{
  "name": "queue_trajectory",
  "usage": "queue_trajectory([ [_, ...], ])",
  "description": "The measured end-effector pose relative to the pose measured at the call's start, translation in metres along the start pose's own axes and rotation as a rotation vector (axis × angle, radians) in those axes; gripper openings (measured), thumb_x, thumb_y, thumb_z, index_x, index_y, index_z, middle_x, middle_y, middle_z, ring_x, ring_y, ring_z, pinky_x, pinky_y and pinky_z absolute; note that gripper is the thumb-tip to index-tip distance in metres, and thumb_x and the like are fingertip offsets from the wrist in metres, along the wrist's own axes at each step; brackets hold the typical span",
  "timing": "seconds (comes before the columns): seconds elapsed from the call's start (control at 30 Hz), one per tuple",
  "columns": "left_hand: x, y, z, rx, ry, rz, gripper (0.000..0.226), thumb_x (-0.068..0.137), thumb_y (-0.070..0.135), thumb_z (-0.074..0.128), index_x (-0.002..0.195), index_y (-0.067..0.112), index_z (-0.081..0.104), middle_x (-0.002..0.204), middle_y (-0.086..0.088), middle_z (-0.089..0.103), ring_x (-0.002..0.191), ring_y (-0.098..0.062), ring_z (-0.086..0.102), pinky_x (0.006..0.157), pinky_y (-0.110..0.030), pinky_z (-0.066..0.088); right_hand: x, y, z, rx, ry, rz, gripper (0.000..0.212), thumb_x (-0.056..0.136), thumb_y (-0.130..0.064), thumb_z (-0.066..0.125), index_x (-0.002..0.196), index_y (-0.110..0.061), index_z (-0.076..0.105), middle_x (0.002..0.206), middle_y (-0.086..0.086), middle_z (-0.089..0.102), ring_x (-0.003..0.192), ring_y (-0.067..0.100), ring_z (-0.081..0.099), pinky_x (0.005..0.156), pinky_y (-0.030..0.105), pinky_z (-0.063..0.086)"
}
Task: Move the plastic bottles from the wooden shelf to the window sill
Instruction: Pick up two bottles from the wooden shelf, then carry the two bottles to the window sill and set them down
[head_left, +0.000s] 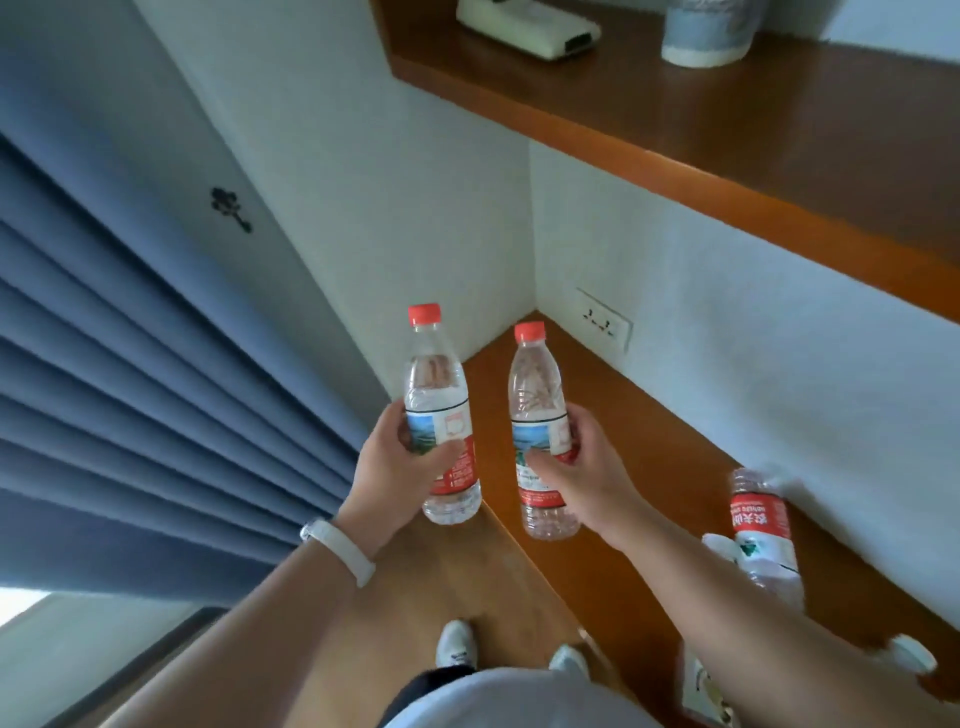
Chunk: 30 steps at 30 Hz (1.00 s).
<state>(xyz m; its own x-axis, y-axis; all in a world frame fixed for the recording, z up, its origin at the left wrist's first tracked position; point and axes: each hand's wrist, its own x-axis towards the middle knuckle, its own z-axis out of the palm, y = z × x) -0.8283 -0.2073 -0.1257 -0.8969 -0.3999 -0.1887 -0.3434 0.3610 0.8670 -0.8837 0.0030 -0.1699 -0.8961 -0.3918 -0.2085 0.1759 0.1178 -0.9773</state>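
I hold two clear plastic bottles with red caps and red-and-blue labels, both upright in the air. My left hand (400, 462) grips the left bottle (439, 384) around its label. My right hand (576, 467) grips the right bottle (535, 395) the same way. Both hang over the corner end of the lower wooden shelf (613, 467). A third bottle (761, 525) with a red label stands on that shelf at the right, partly hidden behind my right forearm. Something white and blurred sits near the shelf's right end. No window sill can be made out.
A blue pleated curtain (130, 364) hangs at the left. An upper wooden shelf (727, 114) carries a cream-coloured device (524, 26) and a pale blue-white pot (706, 31). A wall socket (605, 325) sits above the lower shelf. Wooden floor and my shoes (457, 644) are below.
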Motion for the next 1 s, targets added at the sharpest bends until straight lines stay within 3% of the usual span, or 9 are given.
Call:
queue_trajectory([
  [0.17,-0.027,-0.018,-0.053,-0.088,0.162,-0.038,0.045,0.083,0.018,0.080,0.121,0.026,0.056,0.106,0.009,0.072,0.090,-0.004,0.071,0.069,-0.019,0.055,0.008,-0.023,0.042,0.004,-0.202,-0.075,0.054,0.085,-0.023,0.074,0.129,-0.028,0.045,0.113,-0.001,0.066,0.103,0.015,0.067,0.089,0.039,0.057],
  [0.3,-0.053,-0.039,-0.103,-0.154,0.289,-0.071,0.044,0.080,0.020,0.083,0.115,0.032,0.059,0.102,0.006,0.075,0.087,-0.013,0.074,0.074,-0.053,0.062,0.009,-0.039,0.094,-0.028,-0.294,-0.130,0.055,0.082,-0.026,0.075,0.129,-0.029,0.047,0.113,-0.001,0.066,0.105,0.016,0.067,0.089,0.040,0.057],
  [0.37,-0.068,-0.049,-0.131,-0.171,0.338,-0.068,0.045,0.078,0.022,0.083,0.114,0.035,0.059,0.102,0.007,0.076,0.085,-0.017,0.075,0.072,-0.061,0.060,0.007,-0.046,0.125,-0.043,-0.345,-0.150,0.053,0.083,-0.024,0.075,0.128,-0.030,0.047,0.112,-0.002,0.066,0.104,0.016,0.067,0.088,0.040,0.057],
  [0.47,-0.094,-0.070,-0.174,-0.200,0.411,-0.058,0.047,0.077,0.017,0.084,0.114,0.033,0.061,0.102,0.007,0.077,0.091,-0.015,0.074,0.085,-0.052,0.060,-0.001,-0.056,0.178,-0.054,-0.407,-0.175,0.050,0.084,-0.020,0.075,0.126,-0.029,0.049,0.110,-0.002,0.067,0.101,0.016,0.068,0.087,0.040,0.058],
  [0.63,-0.149,-0.116,-0.253,-0.242,0.506,-0.061,0.047,0.080,0.009,0.084,0.116,0.029,0.061,0.101,0.006,0.077,0.092,-0.012,0.074,0.085,-0.044,0.060,-0.035,-0.069,0.280,-0.070,-0.489,-0.210,0.043,0.085,-0.015,0.073,0.115,-0.038,0.053,0.106,0.001,0.069,0.097,0.018,0.069,0.086,0.043,0.058],
  [0.83,-0.225,-0.181,-0.341,-0.298,0.648,-0.098,0.058,0.066,0.037,0.085,0.119,0.032,0.062,0.107,0.004,0.076,0.099,-0.021,0.073,0.087,-0.052,0.059,-0.082,-0.078,0.401,-0.107,-0.632,-0.247,0.039,0.080,-0.020,0.070,0.112,-0.035,0.056,0.101,0.002,0.070,0.093,0.018,0.070,0.082,0.038,0.058],
  [1.0,-0.281,-0.224,-0.390,-0.311,0.749,-0.111,0.056,0.080,0.018,0.084,0.129,0.027,0.058,0.112,0.002,0.073,0.099,-0.018,0.072,0.087,-0.047,0.060,-0.121,-0.075,0.479,-0.131,-0.780,-0.258,0.038,0.088,-0.005,0.067,0.113,-0.031,0.055,0.100,0.006,0.070,0.092,0.022,0.070,0.077,0.033,0.059],
])
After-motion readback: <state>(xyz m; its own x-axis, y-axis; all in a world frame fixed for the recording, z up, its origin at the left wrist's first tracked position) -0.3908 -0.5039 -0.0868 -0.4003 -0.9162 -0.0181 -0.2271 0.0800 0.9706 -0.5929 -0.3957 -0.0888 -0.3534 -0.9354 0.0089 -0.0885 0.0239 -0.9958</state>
